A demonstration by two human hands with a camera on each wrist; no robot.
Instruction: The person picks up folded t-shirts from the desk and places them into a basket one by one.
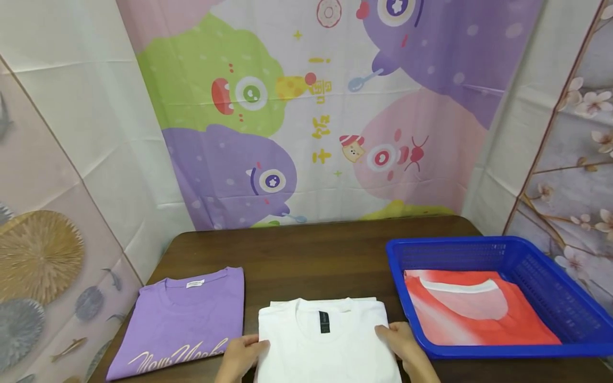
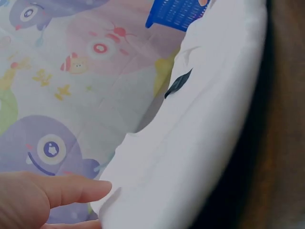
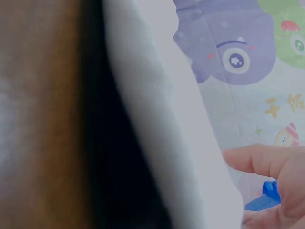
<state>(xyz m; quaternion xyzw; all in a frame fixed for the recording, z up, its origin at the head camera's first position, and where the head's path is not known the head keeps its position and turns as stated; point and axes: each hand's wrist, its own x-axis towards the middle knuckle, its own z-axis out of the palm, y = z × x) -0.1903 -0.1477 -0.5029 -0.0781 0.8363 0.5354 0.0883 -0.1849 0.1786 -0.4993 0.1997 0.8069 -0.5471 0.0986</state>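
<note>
A folded white T-shirt [image 1: 330, 348] with a dark neck label [image 1: 324, 322] lies at the front middle of the table, collar toward the back. My left hand [image 1: 240, 355] grips its left edge, thumb on top and fingers under the cloth. On the opposite edge my right hand [image 1: 403, 343] pinches the shirt the same way. In the left wrist view the left thumb [image 2: 78, 189] presses on the white cloth. The right wrist view has the right thumb [image 3: 255, 160] at the cloth's edge, with the other fingers partly hidden.
To the left lies a folded purple T-shirt [image 1: 191, 314] with pale lettering. A blue plastic basket [image 1: 498, 351] stands at the right, close beside my right hand, holding a folded red and white shirt [image 1: 517, 319]. Behind the brown table [image 1: 306, 260] hangs a cartoon-printed curtain [image 1: 321, 186].
</note>
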